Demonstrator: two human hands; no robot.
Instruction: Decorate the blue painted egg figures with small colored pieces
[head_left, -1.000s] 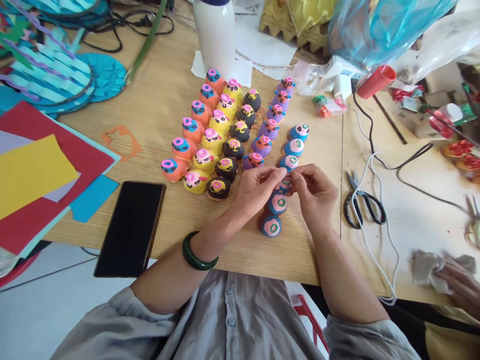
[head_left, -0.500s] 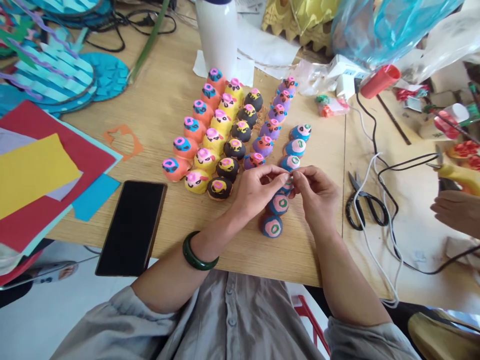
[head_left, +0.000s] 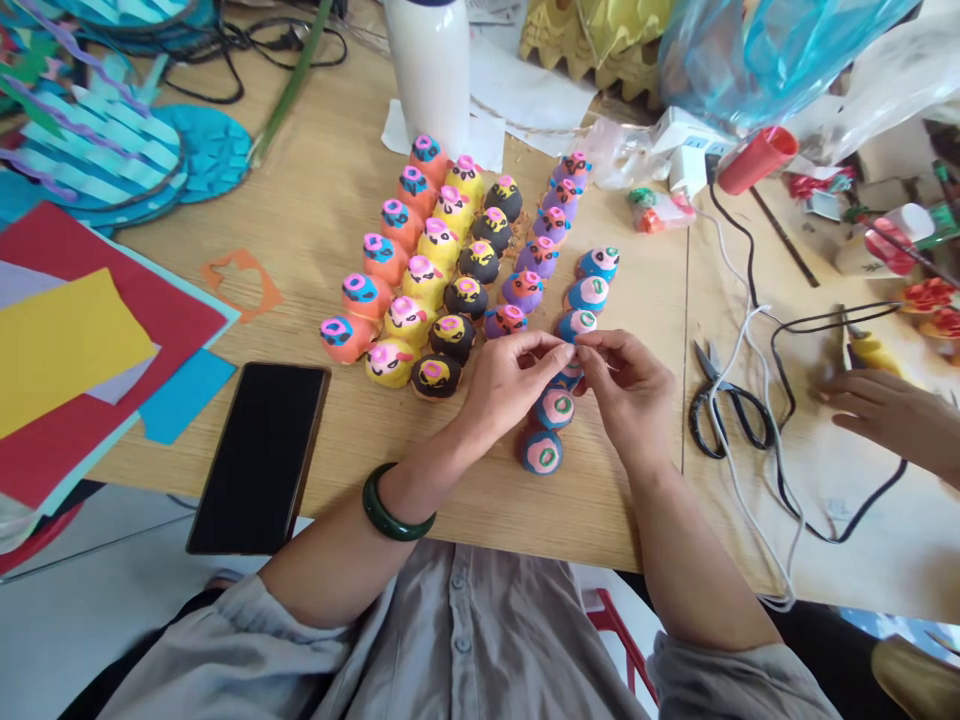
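My left hand (head_left: 510,385) and my right hand (head_left: 626,395) meet fingertip to fingertip above a column of blue domes with pink tops and green rings. Both hands are pinched; whatever is between the fingertips is too small to name. Partly hidden under them is one blue dome; a lower one (head_left: 555,408) shows just below. To the left stand slanting rows of painted domes: orange (head_left: 362,293), yellow (head_left: 407,317), black (head_left: 453,337) and purple (head_left: 523,290). A dark green bangle circles my left wrist.
A black phone (head_left: 259,458) and coloured paper (head_left: 71,340) lie at left. Black scissors (head_left: 729,410) and tangled cables are at right, near another person's hand (head_left: 892,410). Behind the rows stands a white bottle (head_left: 431,75); a red roll (head_left: 757,160) lies at back right.
The other person's hand at right has moved left and farther into view, and the black cable there has shifted. My hands keep nearly the same pinched pose over the blue domes.
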